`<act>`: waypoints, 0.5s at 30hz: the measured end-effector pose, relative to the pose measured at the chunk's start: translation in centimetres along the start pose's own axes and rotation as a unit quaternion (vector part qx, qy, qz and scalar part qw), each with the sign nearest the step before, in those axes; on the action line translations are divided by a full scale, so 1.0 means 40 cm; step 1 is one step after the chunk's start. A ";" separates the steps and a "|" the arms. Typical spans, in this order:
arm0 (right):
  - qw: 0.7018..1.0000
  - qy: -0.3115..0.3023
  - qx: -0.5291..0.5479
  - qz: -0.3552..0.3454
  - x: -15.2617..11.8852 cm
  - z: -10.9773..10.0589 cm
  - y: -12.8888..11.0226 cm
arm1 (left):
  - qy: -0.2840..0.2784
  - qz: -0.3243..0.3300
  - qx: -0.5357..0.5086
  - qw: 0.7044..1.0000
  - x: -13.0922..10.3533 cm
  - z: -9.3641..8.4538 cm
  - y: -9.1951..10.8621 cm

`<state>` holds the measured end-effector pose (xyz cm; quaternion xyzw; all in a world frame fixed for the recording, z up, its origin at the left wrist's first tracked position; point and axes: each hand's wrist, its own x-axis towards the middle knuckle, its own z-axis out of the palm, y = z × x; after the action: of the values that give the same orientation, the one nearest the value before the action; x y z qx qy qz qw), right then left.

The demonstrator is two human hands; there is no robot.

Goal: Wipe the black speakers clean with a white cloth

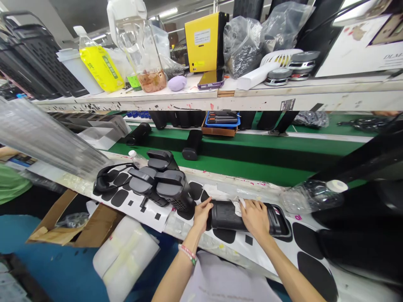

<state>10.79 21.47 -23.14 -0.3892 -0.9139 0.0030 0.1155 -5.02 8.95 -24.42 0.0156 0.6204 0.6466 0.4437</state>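
A black device with a looped handle at its right end lies on its side on the bench. My left hand grips its left end, thumb and fingers around the edge. My right hand rests on its upper face, fingers bent over a white cloth pressed against the surface. Under and around the device are white sheets with black rounded stickers. Several black devices with handles stand upright to the left of my left hand.
A clear plastic bottle lies right of the device. Behind the bench runs a green conveyor, below a white shelf with a yellow box. A cardboard box is at lower left. A person's green sleeve shows at the left edge.
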 end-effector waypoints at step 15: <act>1.000 0.024 0.018 -0.009 -0.005 0.013 0.004 | 0.021 -0.002 -0.020 1.000 0.005 0.002 -0.001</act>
<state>10.94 21.48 -23.70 -0.3792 -0.9139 0.0094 0.1446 -5.06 9.13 -24.51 -0.0086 0.6167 0.6580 0.4320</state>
